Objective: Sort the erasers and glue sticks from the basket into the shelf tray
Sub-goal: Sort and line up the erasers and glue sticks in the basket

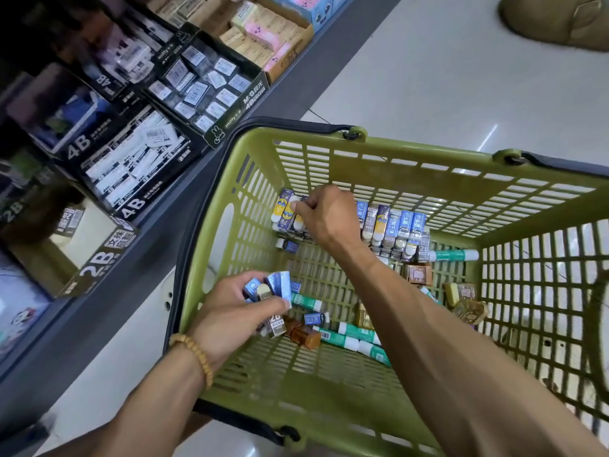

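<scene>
A green plastic basket (316, 400) stands on the floor below me. Small boxed erasers (400, 227) stand in a row along its far wall, and green-and-white glue sticks (349, 336) lie on its bottom. My left hand (227, 311) is inside the basket at the near left, closed around a bunch of blue erasers (278, 285). My right hand (324, 214) reaches to the far left corner and pinches an eraser (296, 206) among those standing there. Shelf trays of 4B erasers (204, 90) sit at the upper left.
The dark shelf edge (131, 258) runs diagonally along the left, carrying a 4B box (131, 166) and a 2B box (89, 255). Brown boxed items (466, 301) lie at the basket's right. White tiled floor (461, 77) lies beyond. A tan shoe (560, 21) is at the top right.
</scene>
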A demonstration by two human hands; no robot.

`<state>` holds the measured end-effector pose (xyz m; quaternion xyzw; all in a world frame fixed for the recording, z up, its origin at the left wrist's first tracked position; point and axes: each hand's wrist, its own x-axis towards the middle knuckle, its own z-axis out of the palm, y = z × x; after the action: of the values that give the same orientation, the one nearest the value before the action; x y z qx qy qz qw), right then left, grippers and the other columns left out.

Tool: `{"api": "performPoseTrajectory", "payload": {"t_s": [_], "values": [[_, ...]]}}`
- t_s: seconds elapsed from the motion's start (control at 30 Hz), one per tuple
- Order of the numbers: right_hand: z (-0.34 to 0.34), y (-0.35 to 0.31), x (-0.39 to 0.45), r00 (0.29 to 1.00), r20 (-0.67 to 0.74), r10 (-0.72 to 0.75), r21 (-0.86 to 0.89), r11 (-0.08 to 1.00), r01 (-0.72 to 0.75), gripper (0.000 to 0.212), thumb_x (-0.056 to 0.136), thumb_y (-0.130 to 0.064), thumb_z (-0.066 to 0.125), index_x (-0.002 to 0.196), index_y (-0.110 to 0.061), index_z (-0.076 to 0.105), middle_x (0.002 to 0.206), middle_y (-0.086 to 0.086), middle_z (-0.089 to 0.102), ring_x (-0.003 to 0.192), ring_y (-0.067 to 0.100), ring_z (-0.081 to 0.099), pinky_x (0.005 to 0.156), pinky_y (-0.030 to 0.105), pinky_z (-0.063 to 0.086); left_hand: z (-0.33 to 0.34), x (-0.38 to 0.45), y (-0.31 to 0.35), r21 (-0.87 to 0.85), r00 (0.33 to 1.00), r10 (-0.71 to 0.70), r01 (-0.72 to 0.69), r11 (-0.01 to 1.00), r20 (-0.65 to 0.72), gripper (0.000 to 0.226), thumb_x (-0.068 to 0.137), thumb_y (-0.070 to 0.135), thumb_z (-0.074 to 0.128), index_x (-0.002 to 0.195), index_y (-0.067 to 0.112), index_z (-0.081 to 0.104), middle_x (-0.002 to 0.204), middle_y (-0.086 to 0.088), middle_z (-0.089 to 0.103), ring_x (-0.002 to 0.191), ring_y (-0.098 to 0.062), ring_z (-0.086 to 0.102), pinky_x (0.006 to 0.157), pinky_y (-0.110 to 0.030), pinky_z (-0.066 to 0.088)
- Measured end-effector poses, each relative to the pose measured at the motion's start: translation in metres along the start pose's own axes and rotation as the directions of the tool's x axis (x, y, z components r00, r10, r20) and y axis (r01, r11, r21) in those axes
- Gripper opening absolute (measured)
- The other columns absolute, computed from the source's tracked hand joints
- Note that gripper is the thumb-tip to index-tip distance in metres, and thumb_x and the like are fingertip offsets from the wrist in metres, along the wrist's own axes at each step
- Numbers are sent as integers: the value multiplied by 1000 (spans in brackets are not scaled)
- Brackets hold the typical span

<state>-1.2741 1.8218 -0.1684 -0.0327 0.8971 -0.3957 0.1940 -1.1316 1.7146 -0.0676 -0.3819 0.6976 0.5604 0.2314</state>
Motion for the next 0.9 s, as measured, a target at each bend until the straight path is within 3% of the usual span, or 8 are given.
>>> {"api": "performPoseTrajectory", "payload": {"t_s": [0.1,0.17,0.27,0.33,0.53,0.67,0.73,0.9], "values": [[-10,-3,-15,1000,25,-2,83,997,0,38,93,-32,63,65,-7,62,60,7,63,62,25,60,60,30,44,0,2,-1,11,1000,1,-1,1000,-5,24,76,3,76,96,15,72,71,-2,71,58,-8,61,51,-15,47],[-24,-5,-35,975,220,18,307,948,-87,42,95,-34,63,68,-2,65,59,8,61,55,19,56,61,27,44,3,4,-2,2,1000,7,-7,1000,-18,23,77,2,76,96,13,71,66,-1,68,52,-7,57,46,-15,43],[-43,-4,-64,824,566,-6,410,870,-275,44,93,-35,68,88,9,69,69,15,69,55,16,63,54,24,51,10,8,0,19,998,43,-42,999,-46,22,76,-1,76,95,9,71,63,3,67,50,-4,57,46,-14,42],[-47,-1,-70,772,635,-24,387,875,-291,37,90,-25,73,94,11,69,68,13,68,55,12,64,54,21,53,15,8,3,24,997,66,-65,998,-45,25,75,1,77,96,12,71,67,3,71,57,-4,61,53,-15,47],[-52,5,-64,797,604,-12,463,820,-338,18,96,-10,63,91,5,70,68,14,68,53,11,64,56,21,57,23,15,2,-133,997,42,-51,990,-71,25,77,7,78,99,11,66,93,-15,74,79,-24,65,73,-33,52],[-47,2,-43,909,409,74,532,791,-304,19,98,-12,61,81,-4,66,61,4,65,50,7,64,53,21,55,16,19,-2,-139,993,-19,2,990,-115,29,78,12,78,104,7,65,83,-14,70,73,-23,61,66,-31,48],[-41,1,-24,959,252,129,458,857,-236,22,99,-15,59,84,-1,67,63,5,60,44,4,57,47,20,49,12,15,-3,-67,992,-24,15,998,-123,26,78,18,80,99,15,65,80,-9,71,71,-22,64,69,-31,50],[-13,-4,2,970,154,188,358,904,-232,30,97,-20,62,67,-14,64,62,8,66,53,17,64,60,33,54,10,2,-6,82,988,33,-21,996,-151,18,78,25,80,87,23,64,66,6,66,62,-11,59,58,-22,45]]}}
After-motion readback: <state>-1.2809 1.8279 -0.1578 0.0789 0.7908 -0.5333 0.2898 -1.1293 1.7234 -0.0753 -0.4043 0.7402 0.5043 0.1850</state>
